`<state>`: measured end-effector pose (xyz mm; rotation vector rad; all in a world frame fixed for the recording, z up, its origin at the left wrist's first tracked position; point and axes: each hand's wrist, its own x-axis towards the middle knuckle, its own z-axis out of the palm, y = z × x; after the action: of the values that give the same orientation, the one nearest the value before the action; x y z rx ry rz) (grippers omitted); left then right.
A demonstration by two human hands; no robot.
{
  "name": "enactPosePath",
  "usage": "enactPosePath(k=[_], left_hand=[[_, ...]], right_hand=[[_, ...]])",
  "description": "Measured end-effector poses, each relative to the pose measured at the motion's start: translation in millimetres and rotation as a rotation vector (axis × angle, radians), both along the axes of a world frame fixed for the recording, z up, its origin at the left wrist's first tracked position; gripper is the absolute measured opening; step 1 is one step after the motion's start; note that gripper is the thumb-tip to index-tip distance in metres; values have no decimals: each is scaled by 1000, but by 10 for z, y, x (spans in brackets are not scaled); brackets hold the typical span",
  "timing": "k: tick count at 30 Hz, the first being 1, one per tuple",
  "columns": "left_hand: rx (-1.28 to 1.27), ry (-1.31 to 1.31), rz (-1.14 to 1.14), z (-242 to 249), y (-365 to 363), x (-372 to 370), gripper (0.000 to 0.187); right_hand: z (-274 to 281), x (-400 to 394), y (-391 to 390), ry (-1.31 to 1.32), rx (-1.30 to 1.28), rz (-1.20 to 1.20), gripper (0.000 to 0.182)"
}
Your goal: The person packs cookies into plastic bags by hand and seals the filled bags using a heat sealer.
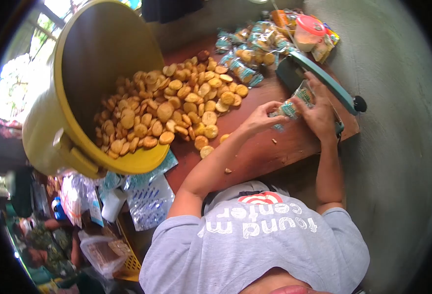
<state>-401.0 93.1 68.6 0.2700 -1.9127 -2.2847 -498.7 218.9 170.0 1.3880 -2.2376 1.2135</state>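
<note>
Between my two hands is a small clear plastic packet point(288, 109) with teal print and round biscuits inside. My left hand point(266, 117) has its fingers closed on the packet's near end. My right hand point(319, 109) grips the other end, its thumb against the plastic and its fingers reaching up by the sealer. Just beyond is a teal bag sealer point(323, 83) with a long arm and a black knob, its arm raised. Left of my hands, a heap of round golden biscuits point(176, 105) spills from a tipped yellow tub point(61, 98) onto the reddish-brown table point(247, 154).
Several filled biscuit packets point(255, 49) lie at the table's back, beside a tub with a pink lid point(310, 29). A grey wall point(392, 122) stands close on the right. Printed plastic bags point(149, 201) and a yellow crate point(130, 262) are at lower left, with people point(49, 245) beyond.
</note>
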Motion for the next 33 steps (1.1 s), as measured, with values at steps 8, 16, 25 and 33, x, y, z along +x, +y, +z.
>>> enactPosePath(k=[8, 16, 25, 33], left_hand=[[-213, -236, 211, 45, -284, 2105, 37], [-949, -925, 1447, -227, -464, 3882, 30], [-1009, -882, 1178, -828, -794, 4360, 29], [-786, -987, 1202, -495, -655, 3992, 25]], right_hand=[[-275, 312, -853, -724, 447, 911, 50], [154, 1, -1342, -324, -325, 293, 36], [-790, 1138, -1244, -247, 571, 967, 29], [-1138, 1492, -1144, 198, 648, 834, 44]])
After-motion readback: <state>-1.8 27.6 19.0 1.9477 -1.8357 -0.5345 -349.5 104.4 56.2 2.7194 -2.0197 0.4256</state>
